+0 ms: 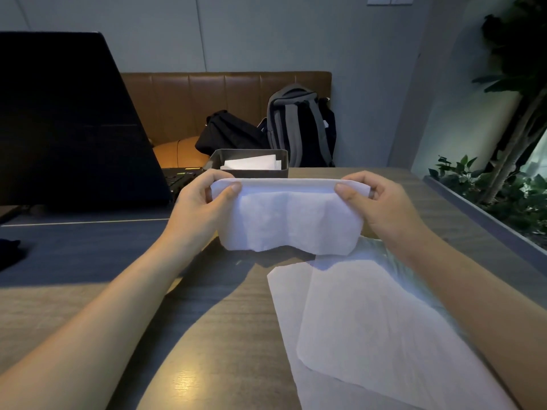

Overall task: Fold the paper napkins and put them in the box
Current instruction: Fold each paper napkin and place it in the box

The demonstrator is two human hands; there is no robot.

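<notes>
Two bare hands hold one white paper napkin up in the middle of the frame, above a wooden table. The left hand pinches the napkin's upper left corner between thumb and curled fingers; the right hand pinches the upper right corner the same way. Between them the top edge is pulled taut and looks doubled over, most likely a fold line kept straight by the even grip at both ends. The rest of the napkin hangs loose below, its bottom edge wavy and clear of the tabletop.

Just behind the napkin, slightly above centre, stands a dark open box. White folded napkins already lie inside it, so part of the job appears done. The box sits directly beyond the hands, probably so each finished napkin can go straight forward into it.

At lower right, flat sheets of unfolded napkins lie overlapping on the table, partly under the right forearm, near at hand for the next turn. They suggest several folds remain.

At upper left an open laptop shows its dark back. Farther off, in the upper middle, a brown bench carries a black bag and a grey backpack. Green plants fill the right edge.
</notes>
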